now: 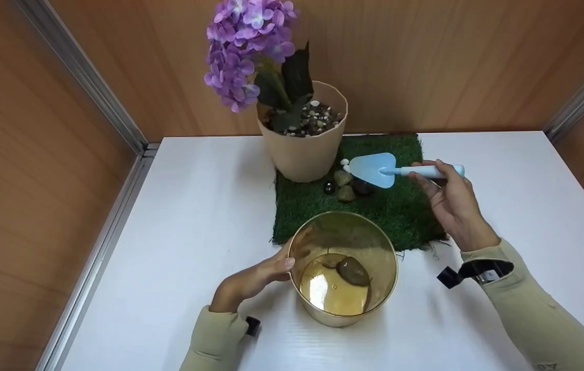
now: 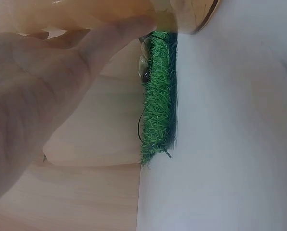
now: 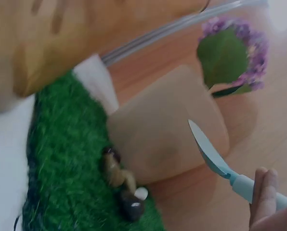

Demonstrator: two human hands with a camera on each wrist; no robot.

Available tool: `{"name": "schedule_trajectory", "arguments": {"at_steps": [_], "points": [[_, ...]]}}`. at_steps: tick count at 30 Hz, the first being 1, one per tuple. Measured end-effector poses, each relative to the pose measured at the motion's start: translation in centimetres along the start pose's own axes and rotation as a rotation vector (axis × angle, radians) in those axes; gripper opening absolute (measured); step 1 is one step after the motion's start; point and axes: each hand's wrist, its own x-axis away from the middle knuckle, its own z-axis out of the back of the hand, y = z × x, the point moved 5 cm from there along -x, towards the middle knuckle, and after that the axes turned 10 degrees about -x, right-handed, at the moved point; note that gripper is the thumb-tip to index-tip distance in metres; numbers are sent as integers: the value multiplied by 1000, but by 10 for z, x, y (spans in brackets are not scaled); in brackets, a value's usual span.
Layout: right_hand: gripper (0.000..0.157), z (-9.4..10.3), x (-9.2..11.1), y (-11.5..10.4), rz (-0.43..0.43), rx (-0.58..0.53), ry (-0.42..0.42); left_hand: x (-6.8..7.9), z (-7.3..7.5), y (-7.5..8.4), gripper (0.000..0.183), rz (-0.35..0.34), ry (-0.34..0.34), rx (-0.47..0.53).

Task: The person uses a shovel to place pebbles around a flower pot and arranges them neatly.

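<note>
My right hand (image 1: 451, 203) grips the pale handle of a small light-blue garden trowel (image 1: 374, 169). Its blade hovers over a group of pebbles (image 1: 344, 184) on the artificial grass mat (image 1: 384, 216) and points left toward the flower pot. No soil shows on the blade in the right wrist view (image 3: 208, 149). With thumb near the rim and fingers round the outer wall, my left hand (image 1: 258, 273) holds a shiny gold, see-through bucket (image 1: 343, 319) at the mat's front edge. Inside the bucket lies a brown stone (image 1: 352, 271), mirrored in its wall.
A beige pot (image 1: 299, 154) with purple flowers (image 1: 250, 46) and gravel stands on the mat's back left corner. Tiny white pebbles (image 1: 345, 163) lie beside the trowel's tip. Wooden panels (image 1: 426, 67) enclose the white table (image 1: 194, 216) at the back and sides.
</note>
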Motion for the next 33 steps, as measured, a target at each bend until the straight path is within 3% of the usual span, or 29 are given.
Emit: {"name": "schedule_trajectory", "arguments": {"at_steps": [5, 11, 16, 21, 28, 33], "points": [[29, -13, 20, -12, -61, -46, -41, 0, 0, 0, 64, 10, -3, -3], [25, -36, 44, -19, -124, -33, -209, 0, 1, 2, 65, 15, 2, -18], [32, -64, 72, -17, -104, 252, -400, 0, 2, 3, 62, 4, 0, -29], [28, -88, 95, -3, -59, 574, -562, 0, 2, 3, 62, 0, 2, -24], [24, -100, 110, 28, -3, 1047, -692, -1, 1, 2, 64, 11, -2, -18], [23, -106, 119, 49, 109, 1323, -812, 1, 0, 2, 62, 15, -10, -10]]}}
